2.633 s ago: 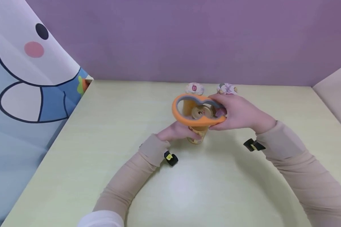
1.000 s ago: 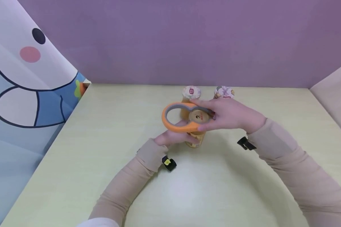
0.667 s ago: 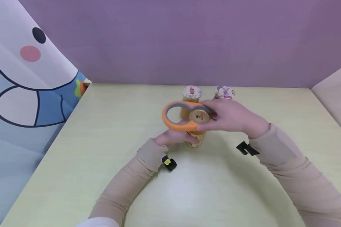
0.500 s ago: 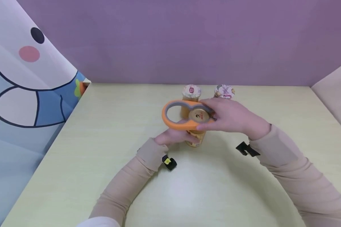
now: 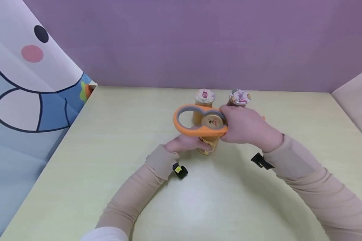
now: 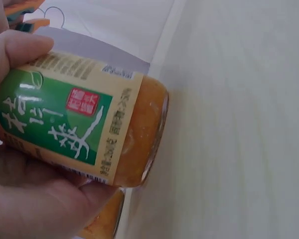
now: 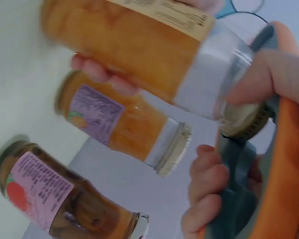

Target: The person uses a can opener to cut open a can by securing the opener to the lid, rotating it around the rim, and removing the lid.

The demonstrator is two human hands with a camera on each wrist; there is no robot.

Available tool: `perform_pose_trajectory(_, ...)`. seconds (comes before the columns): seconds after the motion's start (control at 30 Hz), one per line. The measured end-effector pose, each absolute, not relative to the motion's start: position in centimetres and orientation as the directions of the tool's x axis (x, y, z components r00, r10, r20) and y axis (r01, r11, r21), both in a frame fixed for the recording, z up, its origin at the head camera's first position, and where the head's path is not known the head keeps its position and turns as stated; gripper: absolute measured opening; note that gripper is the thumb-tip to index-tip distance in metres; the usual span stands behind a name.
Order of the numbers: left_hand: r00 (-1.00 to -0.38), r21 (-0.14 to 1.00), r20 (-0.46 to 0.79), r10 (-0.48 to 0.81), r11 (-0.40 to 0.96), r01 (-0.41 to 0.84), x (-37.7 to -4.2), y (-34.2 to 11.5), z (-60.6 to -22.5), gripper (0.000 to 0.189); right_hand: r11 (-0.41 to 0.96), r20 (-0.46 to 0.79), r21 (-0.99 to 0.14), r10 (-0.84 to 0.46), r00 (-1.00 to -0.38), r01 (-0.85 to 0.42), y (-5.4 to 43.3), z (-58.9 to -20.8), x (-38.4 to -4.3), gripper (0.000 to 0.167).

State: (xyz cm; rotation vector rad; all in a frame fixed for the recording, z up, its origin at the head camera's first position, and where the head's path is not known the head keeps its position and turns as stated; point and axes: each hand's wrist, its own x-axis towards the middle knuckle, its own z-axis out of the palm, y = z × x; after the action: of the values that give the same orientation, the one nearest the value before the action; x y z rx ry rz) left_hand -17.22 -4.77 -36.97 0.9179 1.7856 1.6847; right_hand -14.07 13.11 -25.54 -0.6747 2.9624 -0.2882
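My left hand grips an upright glass jar around its body; the label is green and cream, the contents orange. Around its gold lid sits an orange-and-grey jar opener, with the lid in the loop nearer my right hand. That right hand is wrapped around the opener's handle end, a bit of orange showing past the knuckles. In the right wrist view, the grey inner edge of the opener lies against the lid, and my thumb is close beside it.
Two more jars stand just behind: one with orange contents under a white patterned lid, and a darker one to its right. A purple wall rises at the table's back edge, and a cartoon-printed cloth hangs at the left.
The opener has shifted left, so its right loop now surrounds the lid. My right hand's fingers, spread over the loop before, have drawn back around the handles. The left hand stays on the jar.
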Motion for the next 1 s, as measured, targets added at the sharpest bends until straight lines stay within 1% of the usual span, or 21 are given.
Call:
perform_pose_trajectory(0.1,-0.664,0.985,0.038,0.747,0.082,0.149,-17.2,-4.8,-36.8,0.076,0.893,-0.021,-0.199,-0.415,-0.91,-0.403,13.1,-25.8,-14.0,0.032)
perform_pose_trajectory(0.2,-0.669,0.975,0.021,0.743,0.135,0.18,-17.1,-5.0,-36.5,0.073,0.893,-0.001,-0.188,-0.415,-0.91,-0.408,13.1,-26.0,-13.9,0.032)
perform_pose_trajectory(0.3,-0.657,0.968,0.029,0.754,0.143,0.206,-17.1,-5.2,-36.2,0.072,0.894,0.013,-0.183,-0.413,-0.911,-0.408,13.2,-26.1,-13.8,0.03)
perform_pose_trajectory(0.43,-0.649,0.973,0.049,0.759,0.109,0.202,-16.8,-5.1,-35.8,0.071,0.899,0.028,-0.184,-0.4,-0.916,-0.398,13.2,-26.2,-13.6,0.027)
perform_pose_trajectory(0.53,-0.675,0.975,0.063,0.735,0.098,0.198,-16.5,-4.7,-35.6,0.068,0.901,0.046,-0.177,-0.395,-0.917,-0.397,13.3,-26.2,-13.5,0.026)
perform_pose_trajectory(0.67,-0.717,0.965,0.091,0.692,0.117,0.235,-16.3,-4.4,-35.9,0.058,0.895,0.069,-0.172,-0.406,-0.911,-0.411,13.3,-26.4,-13.6,0.025)
perform_pose_trajectory(0.7,-0.718,0.962,0.106,0.688,0.112,0.25,-16.3,-4.4,-36.0,0.056,0.893,0.075,-0.17,-0.41,-0.909,-0.417,13.3,-26.4,-13.5,0.025)
perform_pose_trajectory(0.8,-0.703,0.953,0.137,0.697,0.1,0.285,-16.4,-4.5,-36.2,0.054,0.884,0.087,-0.168,-0.427,-0.9,-0.436,13.4,-26.5,-13.5,0.024)
perform_pose_trajectory(0.87,-0.691,0.951,0.163,0.705,0.075,0.3,-16.5,-4.6,-36.3,0.057,0.874,0.097,-0.165,-0.446,-0.89,-0.456,13.4,-26.6,-13.5,0.024)
perform_pose_trajectory(0.97,-0.659,0.955,0.202,0.725,0.003,0.296,-16.8,-4.7,-36.5,0.06,0.856,0.112,-0.156,-0.481,-0.869,-0.494,13.4,-26.6,-13.8,0.024)
perform_pose_trajectory(1.0,-0.648,0.956,0.224,0.728,-0.035,0.292,-16.9,-4.6,-36.5,0.064,0.849,0.117,-0.148,-0.494,-0.861,-0.507,13.5,-26.6,-13.9,0.024)
